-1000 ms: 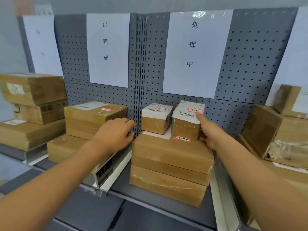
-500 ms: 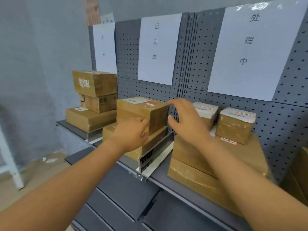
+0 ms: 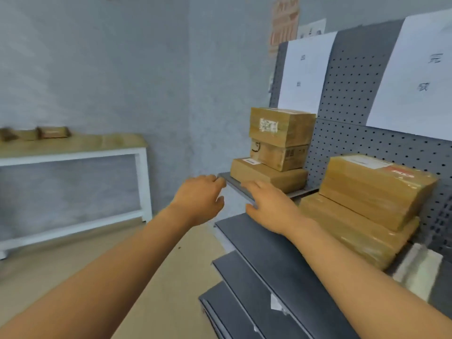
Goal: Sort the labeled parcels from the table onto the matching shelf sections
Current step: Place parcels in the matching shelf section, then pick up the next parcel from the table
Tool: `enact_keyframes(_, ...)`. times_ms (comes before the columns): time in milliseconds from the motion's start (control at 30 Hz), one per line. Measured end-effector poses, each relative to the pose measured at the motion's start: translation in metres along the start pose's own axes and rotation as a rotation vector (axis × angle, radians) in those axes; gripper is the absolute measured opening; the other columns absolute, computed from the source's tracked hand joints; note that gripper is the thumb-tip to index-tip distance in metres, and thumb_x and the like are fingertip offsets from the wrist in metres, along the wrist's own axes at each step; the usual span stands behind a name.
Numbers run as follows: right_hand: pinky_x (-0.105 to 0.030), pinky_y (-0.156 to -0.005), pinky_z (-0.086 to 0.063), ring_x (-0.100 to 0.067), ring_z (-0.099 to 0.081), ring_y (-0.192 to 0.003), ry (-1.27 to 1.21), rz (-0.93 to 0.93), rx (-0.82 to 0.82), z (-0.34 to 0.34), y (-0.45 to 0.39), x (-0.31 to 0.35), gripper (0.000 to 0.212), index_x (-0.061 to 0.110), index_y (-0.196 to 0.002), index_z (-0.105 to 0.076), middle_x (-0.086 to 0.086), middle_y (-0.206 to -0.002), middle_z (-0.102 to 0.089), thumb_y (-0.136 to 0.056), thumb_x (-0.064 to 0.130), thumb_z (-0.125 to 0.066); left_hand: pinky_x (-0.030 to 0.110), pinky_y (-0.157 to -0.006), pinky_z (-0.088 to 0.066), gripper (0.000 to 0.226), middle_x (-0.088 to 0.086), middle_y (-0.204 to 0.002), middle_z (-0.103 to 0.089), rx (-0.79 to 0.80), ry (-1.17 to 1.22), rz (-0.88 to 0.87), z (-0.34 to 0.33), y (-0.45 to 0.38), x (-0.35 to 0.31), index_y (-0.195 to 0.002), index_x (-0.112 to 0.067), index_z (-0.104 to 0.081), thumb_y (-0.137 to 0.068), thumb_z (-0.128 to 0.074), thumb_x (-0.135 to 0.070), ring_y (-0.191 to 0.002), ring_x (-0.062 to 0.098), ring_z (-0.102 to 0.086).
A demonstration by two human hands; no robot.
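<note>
- Nearest, both forearms reach forward; the left hand (image 3: pixel 198 199) and right hand (image 3: pixel 269 206) hang with fingers loosely spread, holding nothing.
- Just beyond, taped parcels (image 3: pixel 374 192) sit stacked on the grey shelf (image 3: pixel 269 241).
- Farther left, blurred parcels on the table (image 3: pixel 73 143) lie against the wall.

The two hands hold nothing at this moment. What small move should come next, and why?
Probably reach toward the wooden table at the left for another parcel. Both the left hand and the right hand are free, with relaxed fingers, in front of the shelf. Brown parcels, blurred, lie on the far tabletop, so it seems that more remain to sort.
</note>
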State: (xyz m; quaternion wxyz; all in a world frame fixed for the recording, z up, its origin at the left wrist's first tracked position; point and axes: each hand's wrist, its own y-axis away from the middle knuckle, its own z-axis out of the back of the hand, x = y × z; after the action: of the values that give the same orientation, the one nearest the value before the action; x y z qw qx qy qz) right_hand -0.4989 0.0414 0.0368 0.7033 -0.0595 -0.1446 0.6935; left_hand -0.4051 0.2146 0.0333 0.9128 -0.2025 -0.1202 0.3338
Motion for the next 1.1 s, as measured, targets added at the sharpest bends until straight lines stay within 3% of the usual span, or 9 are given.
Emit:
enact_keyframes(133, -0.041, -0.11, -0.036, -0.025, -0.035, -0.14, -0.056, 0.083, 0.031, -0.048, -0.071, 0.064, 0.056, 0.017, -0.153, -0.032, -0.006, -0.152, -0.039, -0.101, 0.027, -0.05, 0.034, -0.078, -0.043, 0.038, 0.004, -0.12, -0.06, 0.036, -0.036, 0.107, -0.014, 0.033, 0.096, -0.134, -0.02, -0.048, -0.099, -0.043, -0.035, -0.107, 0.028, -0.057)
enact_keyframes(400, -0.038, -0.107, -0.038, -0.023, -0.041, -0.134, -0.13, 0.268, 0.092, -0.139, -0.206, 0.169, 0.054, 0.019, -0.149, -0.039, -0.002, -0.141, -0.048, -0.097, 0.026, -0.052, 0.034, -0.084, -0.042, 0.036, 0.002, -0.117, -0.06, 0.167, -0.08, 0.341, -0.061, 0.081, 0.253, -0.131, -0.021, -0.05, -0.098, -0.044, -0.035, -0.107, 0.025, -0.057)
enact_keyframes(700, -0.038, -0.102, -0.041, -0.024, -0.041, -0.132, -0.166, 0.387, 0.182, -0.234, -0.388, 0.236, 0.055, 0.019, -0.149, -0.035, -0.002, -0.141, -0.046, -0.097, 0.025, -0.051, 0.033, -0.083, -0.041, 0.034, 0.001, -0.114, -0.06, 0.247, -0.202, 0.493, -0.112, 0.043, 0.428, -0.128, -0.021, -0.05, -0.097, -0.045, -0.034, -0.105, 0.024, -0.057)
enact_keyframes(1100, -0.034, -0.103, -0.037, -0.024, -0.043, -0.127, -0.12, 0.665, 0.149, -0.311, -0.608, 0.405, 0.052, 0.017, -0.146, -0.039, -0.003, -0.136, -0.049, -0.096, 0.021, -0.047, 0.033, -0.085, -0.045, 0.034, 0.001, -0.113, -0.062, 0.252, -0.327, 0.728, -0.118, 0.06, 0.682, -0.128, -0.02, -0.051, -0.099, -0.042, -0.034, -0.101, 0.022, -0.059)
